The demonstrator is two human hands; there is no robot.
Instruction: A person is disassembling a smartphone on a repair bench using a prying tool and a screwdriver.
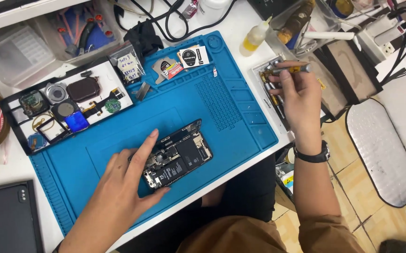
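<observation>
Phone (177, 159), opened with its boards bare, lies under my left hand (123, 185) on the blue mat (118, 126); my fingers are spread flat across its near end, pressing rather than gripping. My right hand (299, 96) is closed around a slim screwdriver (289, 70), held above a tool case (271, 91) just off the mat's edge, well apart from the phone.

Electronics repair workbench, small workshop. White surface (240, 28) carrying a blue silicone repair mat (118, 136); opened phone (177, 154) with exposed internals; black-rimmed parts tray (13, 100) of small components; case of screwdriver bits (273, 93); yellow solvent bottle (254, 40); power strip (378, 40) with black cables.
</observation>
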